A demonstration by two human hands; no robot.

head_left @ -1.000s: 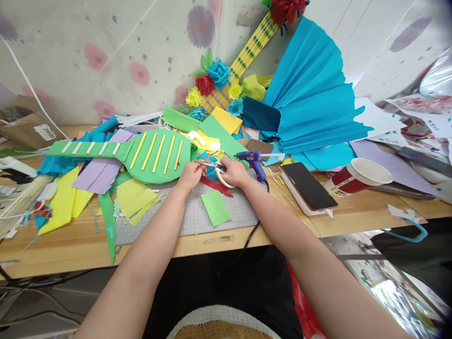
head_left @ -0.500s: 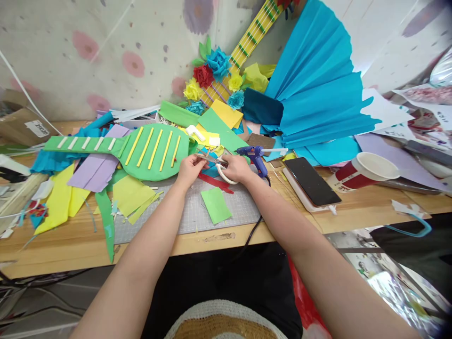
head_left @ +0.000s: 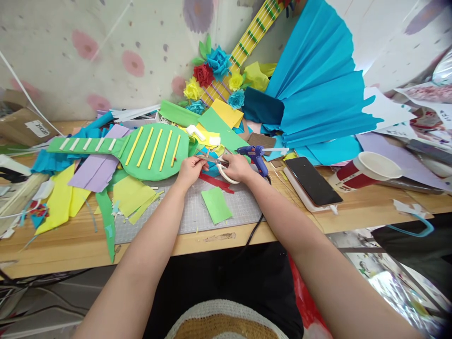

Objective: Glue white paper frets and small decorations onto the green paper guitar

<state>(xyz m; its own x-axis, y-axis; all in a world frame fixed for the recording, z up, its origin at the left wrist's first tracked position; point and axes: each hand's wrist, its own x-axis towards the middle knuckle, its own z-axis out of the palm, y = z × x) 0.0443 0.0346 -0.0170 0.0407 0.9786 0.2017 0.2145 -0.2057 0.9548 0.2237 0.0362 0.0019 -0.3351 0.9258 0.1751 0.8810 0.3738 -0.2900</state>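
My right hand point(head_left: 238, 168) is closed round the white handles of a pair of scissors point(head_left: 226, 176), whose metal blades point left. My left hand point(head_left: 189, 172) is closed in a pinch at the blade tips; what its fingers hold is too small and too hidden to name. Left of that hand lies a green paper guitar point(head_left: 137, 172) with yellow strips on its body and white strips along its neck. Below the scissors are red paper strips point(head_left: 222, 184) and a green paper piece point(head_left: 216, 205) on a grey cutting mat point(head_left: 243, 207).
A blue glue gun point(head_left: 259, 162) lies right of my right hand, its cord running off the table edge. Further right are a phone point(head_left: 312, 181) and a paper cup point(head_left: 367, 172). Behind stand a yellow paper guitar point(head_left: 241, 57) with paper flowers and pleated blue paper point(head_left: 318, 84).
Both hands hold nearly the same place and grip, with the scissors still between them. The whole view has shifted very slightly.
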